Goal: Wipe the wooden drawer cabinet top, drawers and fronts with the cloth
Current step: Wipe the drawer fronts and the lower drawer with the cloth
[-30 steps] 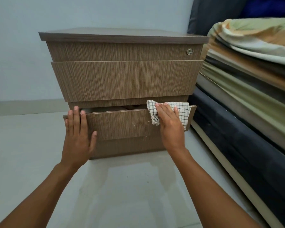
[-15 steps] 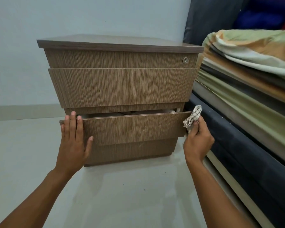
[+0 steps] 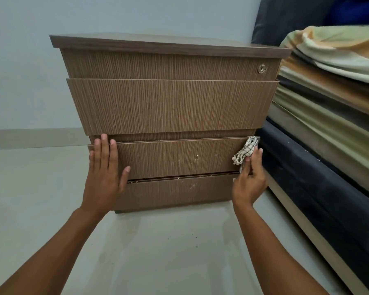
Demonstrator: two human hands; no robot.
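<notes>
Right hand (image 3: 250, 181) grip around cloth (image 3: 245, 152)

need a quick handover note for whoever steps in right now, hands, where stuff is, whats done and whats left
Left hand: open, palm flat on the left end of the lower brown wood-grain drawer front.
Right hand: grip shut on the bunched white checked cloth, pressed at that drawer's right edge.
The brown wooden drawer cabinet stands on the pale floor beside the stacked bedding. All drawers look closed or nearly so.
Done: cannot tell which surfaces are already wiped.
Left: pale specks show on the lower drawer front and the bottom panel; wipe those, then check the top and upper fronts.
</notes>
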